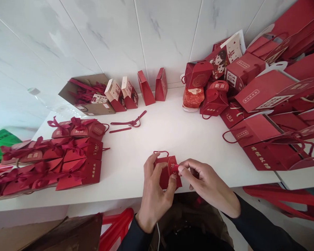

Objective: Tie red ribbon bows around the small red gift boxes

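Note:
A small red paper gift box [164, 178] with gold lettering and a cord loop stands near the table's front edge. My left hand [157, 188] is closed around its top, with the thumb on the near side and the fingers over the far side. At the top flap, my right hand [205, 181] pinches a short end of red ribbon [175, 167] between thumb and forefinger. The rest of that ribbon is hidden by the box and my fingers. Beyond the box lie loose dark red ribbon strips [131, 122].
Rows of ribbon-tied boxes [78, 170] fill the left side. Against the wall are a cardboard carton [94, 109] of ribbons and several small upright boxes [146, 89]. Untied red boxes [261, 129] pile up on the right. A red stool [116, 230] is below the white table [172, 129].

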The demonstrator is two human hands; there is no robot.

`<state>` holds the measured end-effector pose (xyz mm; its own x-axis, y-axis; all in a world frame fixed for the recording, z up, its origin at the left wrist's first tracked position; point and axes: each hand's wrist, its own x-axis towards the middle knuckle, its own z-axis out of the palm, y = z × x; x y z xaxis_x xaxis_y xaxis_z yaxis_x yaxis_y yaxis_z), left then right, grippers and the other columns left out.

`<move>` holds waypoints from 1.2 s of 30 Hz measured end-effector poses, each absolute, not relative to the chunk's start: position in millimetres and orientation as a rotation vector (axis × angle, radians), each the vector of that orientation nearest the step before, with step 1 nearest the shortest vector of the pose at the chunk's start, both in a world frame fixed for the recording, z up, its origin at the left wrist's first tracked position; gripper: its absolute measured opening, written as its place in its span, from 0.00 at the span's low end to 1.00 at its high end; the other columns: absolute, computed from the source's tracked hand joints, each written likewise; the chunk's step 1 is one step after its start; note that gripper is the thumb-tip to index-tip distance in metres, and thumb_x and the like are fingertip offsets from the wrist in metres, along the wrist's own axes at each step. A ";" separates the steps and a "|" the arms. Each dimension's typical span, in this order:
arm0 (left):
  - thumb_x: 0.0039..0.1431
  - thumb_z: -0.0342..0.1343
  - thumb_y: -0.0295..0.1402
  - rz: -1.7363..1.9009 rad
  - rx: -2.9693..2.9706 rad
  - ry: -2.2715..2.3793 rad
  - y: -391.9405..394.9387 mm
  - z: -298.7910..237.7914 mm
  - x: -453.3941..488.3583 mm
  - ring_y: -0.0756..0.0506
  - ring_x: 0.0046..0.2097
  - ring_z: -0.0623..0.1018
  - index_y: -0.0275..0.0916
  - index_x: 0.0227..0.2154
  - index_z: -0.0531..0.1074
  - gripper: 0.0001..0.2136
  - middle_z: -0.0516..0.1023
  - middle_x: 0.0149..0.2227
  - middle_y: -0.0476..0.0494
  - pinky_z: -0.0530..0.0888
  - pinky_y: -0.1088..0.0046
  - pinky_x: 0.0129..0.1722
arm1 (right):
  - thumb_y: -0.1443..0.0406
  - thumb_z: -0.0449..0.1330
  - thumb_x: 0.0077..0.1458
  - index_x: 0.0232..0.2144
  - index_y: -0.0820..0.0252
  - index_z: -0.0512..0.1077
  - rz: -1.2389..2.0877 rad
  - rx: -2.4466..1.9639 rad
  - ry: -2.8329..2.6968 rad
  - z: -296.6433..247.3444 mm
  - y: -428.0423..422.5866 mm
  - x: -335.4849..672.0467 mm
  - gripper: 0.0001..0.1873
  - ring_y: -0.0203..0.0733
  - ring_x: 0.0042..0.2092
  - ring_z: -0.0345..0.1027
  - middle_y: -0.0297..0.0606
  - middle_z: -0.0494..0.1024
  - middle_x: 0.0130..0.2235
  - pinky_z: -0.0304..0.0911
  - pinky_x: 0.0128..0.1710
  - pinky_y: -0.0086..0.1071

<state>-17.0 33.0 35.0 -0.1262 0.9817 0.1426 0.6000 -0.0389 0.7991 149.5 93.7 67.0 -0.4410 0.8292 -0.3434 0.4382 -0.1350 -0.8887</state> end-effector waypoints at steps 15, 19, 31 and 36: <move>0.67 0.55 0.30 1.053 1.638 1.731 32.3 37.0 -17.7 0.38 0.68 0.61 0.46 0.49 0.72 0.10 0.64 0.63 0.40 0.66 0.53 0.64 | 0.56 0.50 0.71 0.30 0.54 0.66 1.322 -1.374 -2.040 64.7 90.2 149.7 0.17 0.39 0.31 0.63 0.33 0.72 0.35 0.57 0.32 0.36; 0.72 0.48 0.31 1.064 1.571 1.687 30.9 38.3 -20.2 0.40 0.68 0.60 0.46 0.47 0.73 0.10 0.63 0.63 0.40 0.66 0.54 0.64 | 0.56 0.51 0.71 0.31 0.54 0.67 1.316 -1.349 -2.069 64.9 90.1 146.9 0.16 0.39 0.32 0.64 0.33 0.72 0.35 0.57 0.32 0.35; 0.72 0.48 0.31 1.054 1.548 1.696 33.0 41.4 -19.2 0.39 0.68 0.61 0.43 0.40 0.75 0.10 0.67 0.60 0.38 0.68 0.53 0.62 | 0.51 0.46 0.72 0.31 0.53 0.66 1.508 -1.325 -2.024 70.6 91.2 152.3 0.21 0.37 0.26 0.56 0.29 0.65 0.28 0.55 0.24 0.31; 0.71 0.51 0.32 1.058 1.532 1.698 33.6 41.5 -19.6 0.39 0.68 0.62 0.43 0.38 0.75 0.08 0.69 0.58 0.38 0.68 0.54 0.61 | 0.53 0.46 0.72 0.31 0.54 0.67 1.589 -1.330 -1.986 69.9 92.9 153.4 0.21 0.36 0.25 0.52 0.27 0.60 0.25 0.52 0.24 0.31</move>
